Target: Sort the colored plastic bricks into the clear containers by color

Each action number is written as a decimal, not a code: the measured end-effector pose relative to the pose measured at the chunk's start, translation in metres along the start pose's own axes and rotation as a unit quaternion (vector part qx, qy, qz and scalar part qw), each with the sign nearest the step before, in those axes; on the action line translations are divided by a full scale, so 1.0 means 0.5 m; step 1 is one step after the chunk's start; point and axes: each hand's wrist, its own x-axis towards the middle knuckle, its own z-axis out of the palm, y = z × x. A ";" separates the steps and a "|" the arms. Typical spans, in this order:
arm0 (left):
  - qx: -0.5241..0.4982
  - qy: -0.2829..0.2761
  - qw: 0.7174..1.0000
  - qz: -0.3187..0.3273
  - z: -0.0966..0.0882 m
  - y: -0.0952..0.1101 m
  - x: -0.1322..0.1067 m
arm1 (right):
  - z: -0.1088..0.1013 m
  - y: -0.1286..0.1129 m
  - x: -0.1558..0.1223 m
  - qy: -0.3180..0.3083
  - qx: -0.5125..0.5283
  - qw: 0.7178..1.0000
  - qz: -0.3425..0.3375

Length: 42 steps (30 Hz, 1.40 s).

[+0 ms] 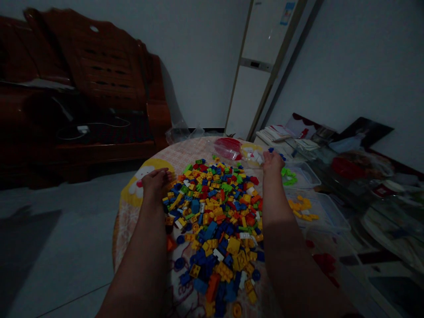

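A big heap of small plastic building bricks in blue, yellow, red, green and white covers a round table with a patterned cloth. Both my forearms stretch along the two sides of the heap. My left hand lies on the cloth at the heap's far left edge, fingers stretched towards the bricks, holding nothing. My right hand rests at the heap's far right corner beside a tray. Its fingers bend away behind the back of the hand and are hidden.
Clear plastic trays stand to the right: one with green bricks, one with yellow bricks, one with red bricks. A red-rimmed bowl and white bricks sit behind the heap. A wooden sofa stands left, papers at back right.
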 end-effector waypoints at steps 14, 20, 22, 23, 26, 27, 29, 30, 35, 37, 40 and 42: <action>0.014 0.005 1.000 0.008 0.006 0.011 -0.019 | -0.110 -0.013 -0.248 -0.266 -0.263 0.927 -0.008; 0.027 0.021 0.999 0.009 0.013 0.009 -0.018 | -0.168 0.010 -0.291 -0.326 -0.400 0.857 0.015; 0.027 0.024 0.999 0.012 0.015 0.011 -0.020 | -0.174 0.026 -0.297 -0.355 -0.442 0.824 0.002; 0.028 0.021 0.999 0.013 0.016 0.011 -0.020 | -0.175 0.033 -0.300 -0.369 -0.461 0.807 -0.010; 0.030 0.018 0.999 0.011 0.015 0.011 -0.020 | -0.174 0.049 -0.312 -0.392 -0.518 0.757 -0.066; 0.029 0.018 0.999 0.012 0.015 0.010 -0.019 | -0.173 0.054 -0.317 -0.399 -0.539 0.737 -0.088; 0.027 0.017 0.999 0.017 0.013 0.007 -0.016 | -0.172 0.063 -0.329 -0.410 -0.580 0.692 -0.126; 0.025 0.015 0.999 0.020 0.013 0.006 -0.014 | -0.172 0.067 -0.335 -0.414 -0.597 0.673 -0.139; 0.019 0.011 1.000 0.019 0.011 0.002 -0.011 | -0.174 0.087 -0.346 -0.404 -0.604 0.669 -0.154; 0.019 0.008 1.000 0.018 0.011 0.003 -0.014 | -0.175 0.090 -0.340 -0.404 -0.570 0.705 -0.121; 0.022 0.006 0.999 0.024 0.010 0.006 -0.019 | -0.175 0.086 -0.328 -0.402 -0.469 0.786 0.031; 0.025 0.009 0.999 0.026 0.010 0.006 -0.019 | -0.175 0.080 -0.321 -0.399 -0.365 0.828 0.146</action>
